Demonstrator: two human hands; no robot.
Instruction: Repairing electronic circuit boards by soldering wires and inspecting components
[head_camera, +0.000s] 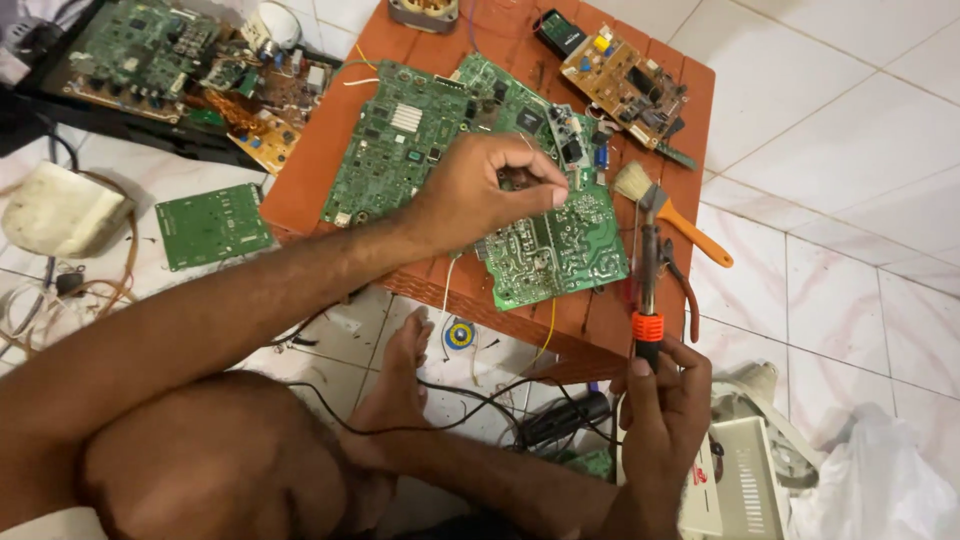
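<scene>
The left hand (480, 195) rests on a green circuit board (555, 245) that lies solder side up near the front edge of the low orange bench (310, 170). Its fingers (545, 190) are curled inward with thumb and fingertips pinched together over the board's upper part; whether something small sits between them cannot be told. The right hand (665, 385) is off the bench, just in front of its front right corner, closed around the black and orange handle of a soldering iron (648, 290). The iron stands nearly upright, its metal shaft rising along the right edge of the circuit board, with the tip close to the board's right side.

Under the left wrist and reaching toward the back edge lies a larger green board (400, 140), component side up, with a small silver heat sink on it. A paintbrush (670, 210) with pale bristles and an orange handle lies near the right edge of the bench, just beside the iron's shaft. At the back right corner sits a tan circuit board (625, 85) with dark and yellow parts.

On the white tiled floor, to the left of the bench, lie a small green board (212, 225) and a black tray (170, 70) heaped with more boards. The person's bare foot (400, 375) rests below the front edge, with a black cable (450, 420) crossing in front of it.
</scene>
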